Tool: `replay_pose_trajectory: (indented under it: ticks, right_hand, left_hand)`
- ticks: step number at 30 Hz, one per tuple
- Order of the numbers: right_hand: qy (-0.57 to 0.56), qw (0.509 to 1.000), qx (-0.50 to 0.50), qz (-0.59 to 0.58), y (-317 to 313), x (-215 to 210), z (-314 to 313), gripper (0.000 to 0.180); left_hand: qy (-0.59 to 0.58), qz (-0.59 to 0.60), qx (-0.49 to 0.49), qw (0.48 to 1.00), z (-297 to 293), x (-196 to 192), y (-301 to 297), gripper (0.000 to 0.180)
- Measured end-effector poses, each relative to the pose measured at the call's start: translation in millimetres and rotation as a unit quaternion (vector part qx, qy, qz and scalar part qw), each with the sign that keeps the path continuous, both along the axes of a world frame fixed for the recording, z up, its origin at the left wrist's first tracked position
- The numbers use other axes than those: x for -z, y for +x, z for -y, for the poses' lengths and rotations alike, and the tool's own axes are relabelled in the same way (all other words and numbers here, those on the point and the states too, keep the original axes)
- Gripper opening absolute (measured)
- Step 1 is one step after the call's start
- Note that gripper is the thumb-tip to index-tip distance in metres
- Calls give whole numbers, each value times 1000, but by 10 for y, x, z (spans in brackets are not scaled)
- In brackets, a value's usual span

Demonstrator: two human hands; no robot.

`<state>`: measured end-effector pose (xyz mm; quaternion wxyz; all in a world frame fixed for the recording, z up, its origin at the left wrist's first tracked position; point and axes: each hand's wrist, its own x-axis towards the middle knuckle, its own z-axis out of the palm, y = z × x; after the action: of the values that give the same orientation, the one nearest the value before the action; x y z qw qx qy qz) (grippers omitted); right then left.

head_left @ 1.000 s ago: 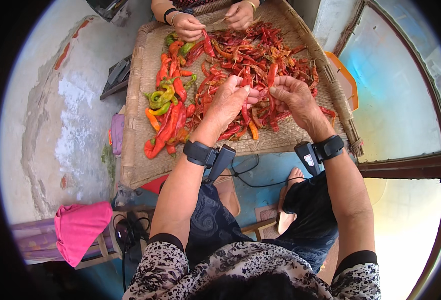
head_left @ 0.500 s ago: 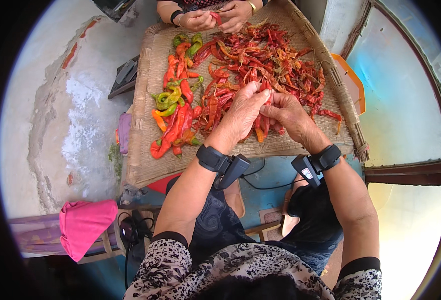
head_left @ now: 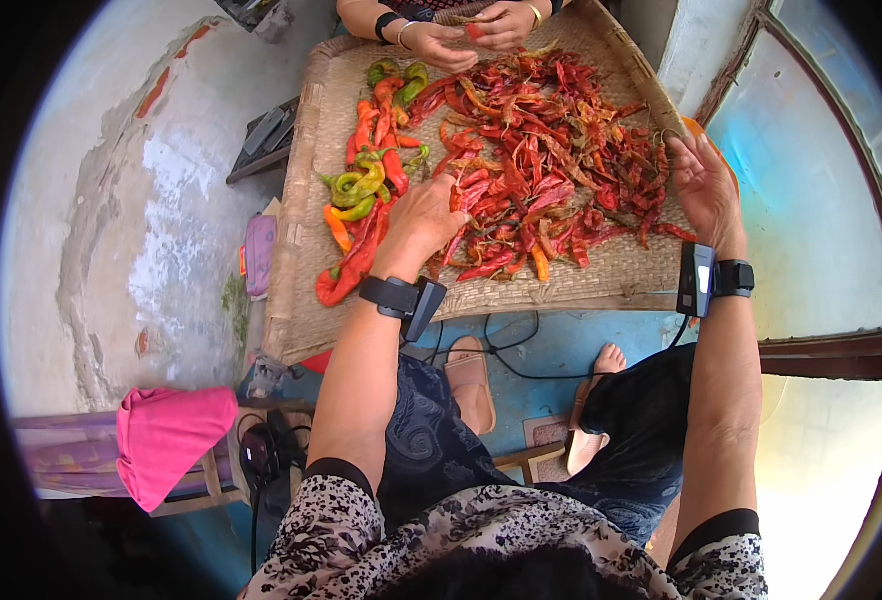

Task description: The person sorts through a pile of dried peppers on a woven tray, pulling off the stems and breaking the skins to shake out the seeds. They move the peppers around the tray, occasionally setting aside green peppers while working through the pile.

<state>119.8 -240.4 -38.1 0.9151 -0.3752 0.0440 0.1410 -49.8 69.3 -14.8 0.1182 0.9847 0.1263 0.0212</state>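
Note:
A woven tray [head_left: 296, 270] holds a broad heap of wrinkled, dried red chili peppers [head_left: 531, 150]. My left hand [head_left: 423, 228] is at the heap's left side, its fingers bent down and closed on a dried red chili pepper [head_left: 473, 190]; the fingertips are partly hidden. Beside that hand lie smoother fresh peppers: red ones [head_left: 346, 275] and curled green ones [head_left: 359, 182]. Over the tray's right rim, my right hand [head_left: 706, 190] is raised with its fingers apart and nothing visible in it.
Across the tray, another person's hands [head_left: 471, 35] hold a small red piece. An orange-rimmed object [head_left: 698, 130] stands behind the tray's right edge, near a window [head_left: 831, 200]. To the left are a wall [head_left: 191, 190] and a pink cloth [head_left: 173, 445]. Black cables [head_left: 521, 370] cross the blue floor.
My hands, together on a red chili pepper before, have parted. The left moved left onto the heap; the right swung out to the tray's right rim and opened. The other person's hands shifted right.

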Motion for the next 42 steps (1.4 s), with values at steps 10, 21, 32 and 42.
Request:
replay_pose_trajectory:
  ticks: [10,21,32,42]
  right_hand:
    - [-348,864,-240,276,-688,-121,-768,35]
    - [-390,833,-265,291,-817,-173,-849,14]
    - [-62,997,-21,40,-147,-177,-59,24]
    - [-525,636,-67,561,-678,-114,-655,20]
  left_hand:
    - [-219,181,60,957,274,-107,247,19]
    - [-511,164,70,841,526,-1,364,16]
    - [-435,95,30,895,402,-37,336,14]
    - [-404,41,111,907,520,-58,352,13]
